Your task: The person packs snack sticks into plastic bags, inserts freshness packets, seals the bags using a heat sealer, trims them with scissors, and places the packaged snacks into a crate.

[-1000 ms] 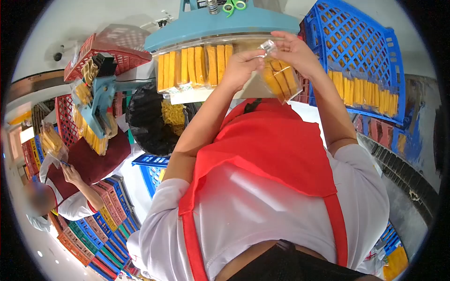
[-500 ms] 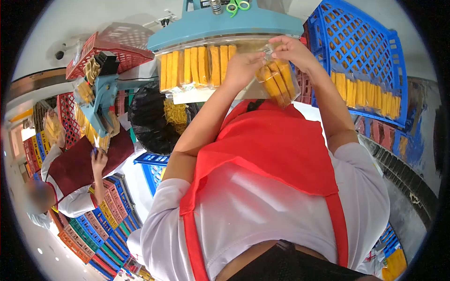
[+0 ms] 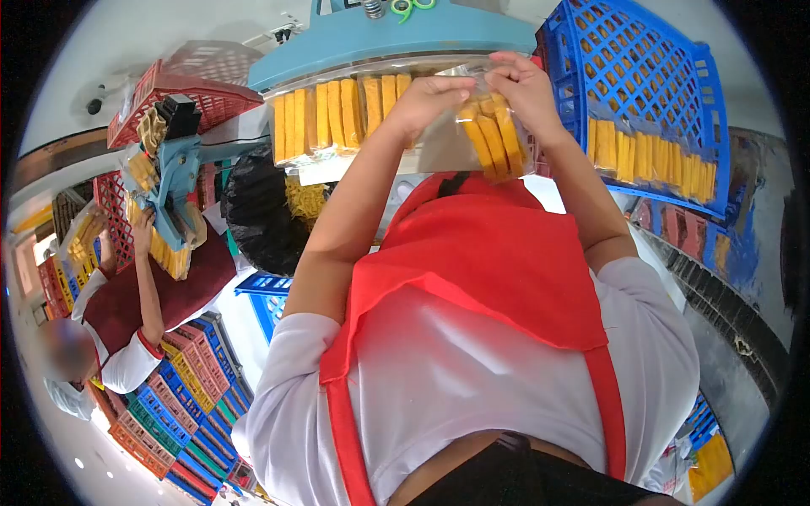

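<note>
A clear plastic bag of yellow sticks hangs in front of the light-blue machine, its top end upward. My left hand pinches the bag's upper left side between thumb and fingers. At the upper right corner, my right hand has its fingers closed on the plastic. To the left of my left hand, several filled bags of yellow sticks stand in a row against the machine's long edge. My left hand and forearm partly cover the end of that row.
A blue crate at right has bagged sticks along its lower side. On the left are a red crate, a black bag with yellow scraps and another light-blue machine. A co-worker works there. Green scissors lie atop my machine.
The view has shifted slightly. Both my hands still hold the bag's top, with the left fingers straighter. The co-worker's arm has moved up toward the other machine, and both hands now show there.
</note>
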Demonstrator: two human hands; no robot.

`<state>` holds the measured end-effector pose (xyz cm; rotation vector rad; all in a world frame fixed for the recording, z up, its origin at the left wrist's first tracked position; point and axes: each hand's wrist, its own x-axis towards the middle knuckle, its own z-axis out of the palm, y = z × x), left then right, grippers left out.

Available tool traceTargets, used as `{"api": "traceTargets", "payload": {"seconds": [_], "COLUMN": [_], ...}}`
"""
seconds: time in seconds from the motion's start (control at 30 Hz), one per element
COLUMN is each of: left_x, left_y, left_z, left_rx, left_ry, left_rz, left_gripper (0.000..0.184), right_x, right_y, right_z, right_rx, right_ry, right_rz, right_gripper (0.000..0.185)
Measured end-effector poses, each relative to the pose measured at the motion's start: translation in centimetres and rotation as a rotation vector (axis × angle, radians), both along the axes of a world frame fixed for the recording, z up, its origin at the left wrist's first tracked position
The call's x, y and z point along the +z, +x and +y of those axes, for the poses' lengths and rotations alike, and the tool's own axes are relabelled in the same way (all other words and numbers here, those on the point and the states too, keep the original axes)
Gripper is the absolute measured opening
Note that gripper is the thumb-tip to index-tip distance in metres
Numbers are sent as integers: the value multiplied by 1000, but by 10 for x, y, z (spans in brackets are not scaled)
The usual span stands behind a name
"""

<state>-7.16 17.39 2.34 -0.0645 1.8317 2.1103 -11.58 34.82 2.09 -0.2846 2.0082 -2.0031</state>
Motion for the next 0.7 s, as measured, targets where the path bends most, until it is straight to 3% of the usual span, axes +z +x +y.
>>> {"api": "traceTargets", "payload": {"seconds": [0.23, 0.33, 0.4, 0.47, 0.7], "left_x": [2, 10, 11, 8, 7], "left_y": [3, 9, 11, 13, 7], "left_z": [4, 5, 10, 16, 15], "left_rx": [79, 65, 44, 28, -4], "left_ry": [-76, -108, -122, -263, -443], "left_rz": [-14, 54, 99, 344, 383], "left_gripper": [20, 17, 17, 17, 19], "right_x": [14, 15, 12, 14, 3], "right_y": [1, -1, 0, 3, 5], "right_z": [7, 13, 23, 28, 30], "right_rx": [56, 268, 443, 393, 238], "right_ry": [-20, -55, 190, 214, 225], "right_rz": [-42, -25, 20, -8, -102], "right_gripper": [32, 29, 27, 26, 23]}}
